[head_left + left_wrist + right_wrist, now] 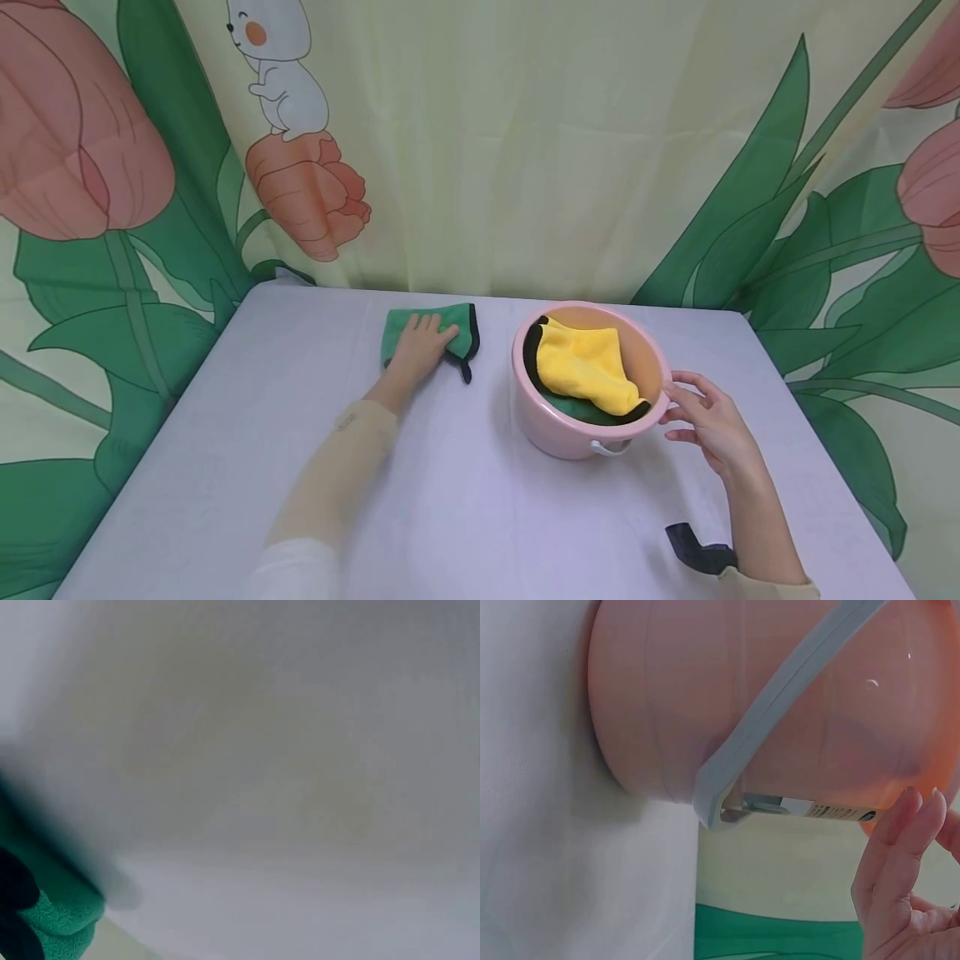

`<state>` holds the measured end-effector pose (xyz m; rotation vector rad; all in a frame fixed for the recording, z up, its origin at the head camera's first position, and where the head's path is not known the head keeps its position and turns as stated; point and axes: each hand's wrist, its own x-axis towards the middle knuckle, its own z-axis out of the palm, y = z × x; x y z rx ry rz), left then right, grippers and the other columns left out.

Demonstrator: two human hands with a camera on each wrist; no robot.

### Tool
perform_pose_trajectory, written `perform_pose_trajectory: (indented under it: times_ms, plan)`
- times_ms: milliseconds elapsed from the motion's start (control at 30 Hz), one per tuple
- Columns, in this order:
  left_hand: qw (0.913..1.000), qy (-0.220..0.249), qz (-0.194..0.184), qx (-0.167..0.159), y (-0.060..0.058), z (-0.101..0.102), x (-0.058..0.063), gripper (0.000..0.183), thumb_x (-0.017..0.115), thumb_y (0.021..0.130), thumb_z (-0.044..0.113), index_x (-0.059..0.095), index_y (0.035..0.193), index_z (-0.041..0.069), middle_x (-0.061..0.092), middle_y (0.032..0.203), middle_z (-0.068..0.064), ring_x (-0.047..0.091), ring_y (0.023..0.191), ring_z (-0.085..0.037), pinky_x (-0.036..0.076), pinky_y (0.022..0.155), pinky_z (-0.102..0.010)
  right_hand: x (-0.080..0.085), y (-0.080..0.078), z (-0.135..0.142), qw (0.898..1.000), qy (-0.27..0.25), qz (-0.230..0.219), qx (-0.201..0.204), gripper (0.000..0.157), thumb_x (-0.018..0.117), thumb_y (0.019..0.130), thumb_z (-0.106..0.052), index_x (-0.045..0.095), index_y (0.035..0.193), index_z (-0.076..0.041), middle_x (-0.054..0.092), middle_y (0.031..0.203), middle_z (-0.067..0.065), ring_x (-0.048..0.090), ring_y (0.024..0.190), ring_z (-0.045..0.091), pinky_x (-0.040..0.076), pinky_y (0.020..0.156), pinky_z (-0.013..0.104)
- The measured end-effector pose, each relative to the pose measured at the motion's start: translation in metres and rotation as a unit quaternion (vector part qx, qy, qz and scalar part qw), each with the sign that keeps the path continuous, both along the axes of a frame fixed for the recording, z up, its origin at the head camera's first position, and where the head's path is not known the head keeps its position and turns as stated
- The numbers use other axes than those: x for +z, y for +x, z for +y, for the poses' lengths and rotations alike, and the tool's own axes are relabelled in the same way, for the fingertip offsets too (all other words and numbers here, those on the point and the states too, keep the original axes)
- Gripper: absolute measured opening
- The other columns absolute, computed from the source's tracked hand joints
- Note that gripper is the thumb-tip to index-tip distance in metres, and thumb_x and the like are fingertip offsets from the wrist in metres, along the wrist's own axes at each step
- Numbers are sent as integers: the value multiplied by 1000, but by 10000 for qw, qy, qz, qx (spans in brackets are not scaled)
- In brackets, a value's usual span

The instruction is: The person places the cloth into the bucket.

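My left hand (pixel 422 343) lies on top of a folded green cloth (pixel 397 323) with black edging, its fingers stretched out over it. In the left wrist view only a corner of the green cloth (pixel 67 915) shows, and the hand is out of sight. To the right stands a pink bucket (pixel 551 425) with a yellow cloth (pixel 581 358) inside, black-edged, above some dark green fabric (pixel 573 407). My right hand (pixel 708 417) touches the bucket's right rim with its fingertips. In the right wrist view its fingers (pixel 889 855) look fairly straight against the bucket's side.
The bucket's pale handle (pixel 780 697) hangs down along its side. A white-covered table (pixel 465 500) carries everything, and a curtain (pixel 510 167) printed with tulips and a rabbit hangs behind it. A black curved piece (pixel 697 550) sits by my right wrist.
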<state>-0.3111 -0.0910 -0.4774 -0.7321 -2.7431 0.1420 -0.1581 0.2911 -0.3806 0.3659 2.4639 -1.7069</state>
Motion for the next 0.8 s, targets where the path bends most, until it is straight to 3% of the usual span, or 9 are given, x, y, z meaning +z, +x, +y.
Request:
perform_pose_trajectory:
  times_ms: [200, 467, 633, 800]
  plan:
    - [9999, 74, -74, -138, -1, -1, 20, 16, 49, 92, 7, 44, 106, 15, 51, 108, -19, 51, 105, -36, 35, 99, -50, 0, 0, 0, 10000, -23, 36, 4, 67, 54, 87, -46, 30, 134, -5, 61, 78, -20, 62, 70, 4, 54, 63, 24]
    - [9910, 349, 1136, -618, 2, -3, 51, 18, 57, 86, 4, 43, 96, 12, 52, 99, -17, 54, 93, -33, 43, 88, -46, 0, 0, 0, 10000, 14, 2, -39, 68, 54, 88, -47, 29, 135, -4, 60, 77, -19, 62, 70, 4, 54, 63, 24]
    - [9762, 561, 1880, -928, 7, 2, 76, 16, 56, 86, 5, 42, 91, 12, 52, 88, -14, 53, 83, -31, 43, 79, -42, 1, 0, 0, 10000, 57, -5, -36, 68, 53, 88, -47, 29, 136, -4, 60, 77, -19, 62, 70, 3, 54, 63, 24]
    - [9598, 600, 2479, -1175, 15, 9, 101, 12, 54, 88, 7, 46, 92, 14, 54, 85, -11, 54, 81, -28, 42, 81, -41, 0, 0, 1, 10000, 55, 33, -15, 68, 53, 88, -47, 29, 135, -4, 60, 77, -19, 62, 70, 3, 54, 63, 24]
